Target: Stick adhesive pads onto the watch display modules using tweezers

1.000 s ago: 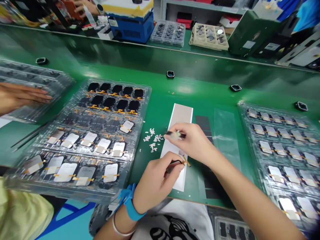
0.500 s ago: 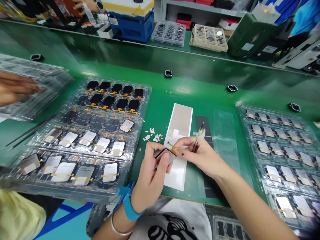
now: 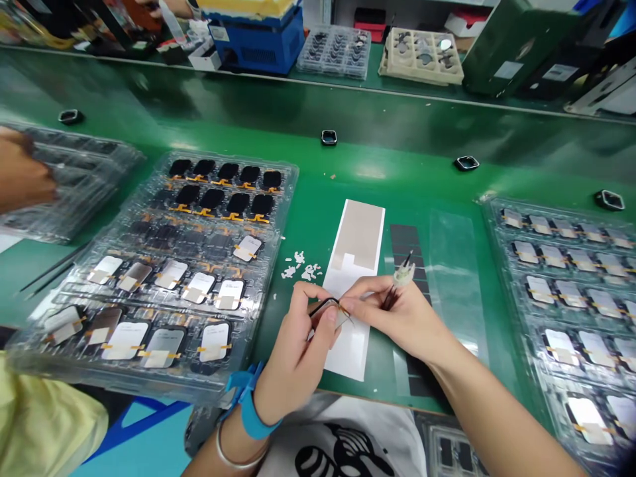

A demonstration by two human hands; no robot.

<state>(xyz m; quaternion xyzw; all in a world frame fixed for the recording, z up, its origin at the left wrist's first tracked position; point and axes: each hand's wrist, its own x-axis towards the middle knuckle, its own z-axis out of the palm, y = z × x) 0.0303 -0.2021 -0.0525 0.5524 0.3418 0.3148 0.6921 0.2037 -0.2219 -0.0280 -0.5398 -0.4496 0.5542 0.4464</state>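
Observation:
Pinched between the fingers and thumb of my left hand (image 3: 298, 351) is a small watch screen (image 3: 325, 306) with a black rim and a pale back, held tilted. At its upper right edge, the thumb and index finger of my right hand (image 3: 392, 311) close on the orange flex cable (image 3: 342, 308), which they mostly hide. Dark, slim tweezers (image 3: 390, 296), wrapped in something whitish, are also tucked in my right hand. Beneath both hands lies a white and grey adhesive sheet (image 3: 360, 232). Small white scraps (image 3: 303, 268) are scattered to its left.
A clear tray (image 3: 293, 192) of watch screens stands left, another (image 3: 489, 228) right. Black strips (image 3: 405, 238) and clear film (image 3: 454, 245) lie right of the sheet. Watch frames (image 3: 328, 138) line the back. A co-worker's blurred hand (image 3: 24, 172) is over stacked trays at far left.
My right fingers have closed in against the screen's edge, covering more of the orange flex cable, which was spread out before. The view has shifted slightly. The co-worker's hand has moved left.

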